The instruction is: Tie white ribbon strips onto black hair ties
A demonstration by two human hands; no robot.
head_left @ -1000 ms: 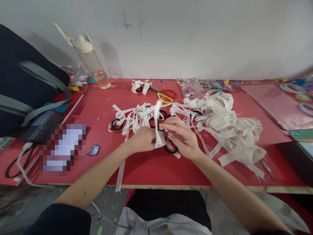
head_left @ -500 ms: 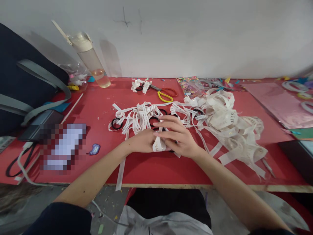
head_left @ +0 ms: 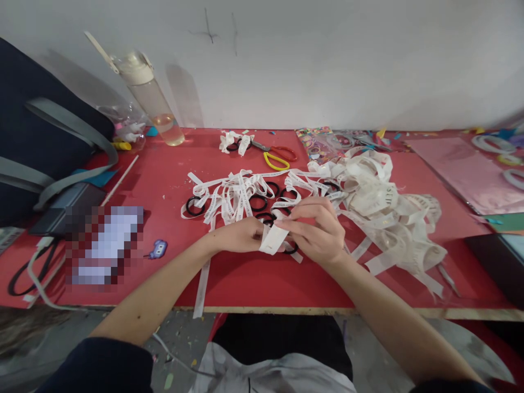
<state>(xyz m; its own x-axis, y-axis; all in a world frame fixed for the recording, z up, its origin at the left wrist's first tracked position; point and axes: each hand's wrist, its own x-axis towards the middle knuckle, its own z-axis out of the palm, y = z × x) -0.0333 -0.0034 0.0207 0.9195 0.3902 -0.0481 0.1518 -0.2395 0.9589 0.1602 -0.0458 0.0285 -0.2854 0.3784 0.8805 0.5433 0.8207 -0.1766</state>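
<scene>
Slanting far-right: ribbon, lengthwise | right fingers clamped on it | left hand: can't discern fingers

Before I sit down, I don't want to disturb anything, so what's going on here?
Someone's right hand pinches a strip of white ribbon at the left hand, whose grip is partly hidden. Just beyond, black rings lie amid tangled printed ribbon on the red table; scissors lie farther back.
</scene>
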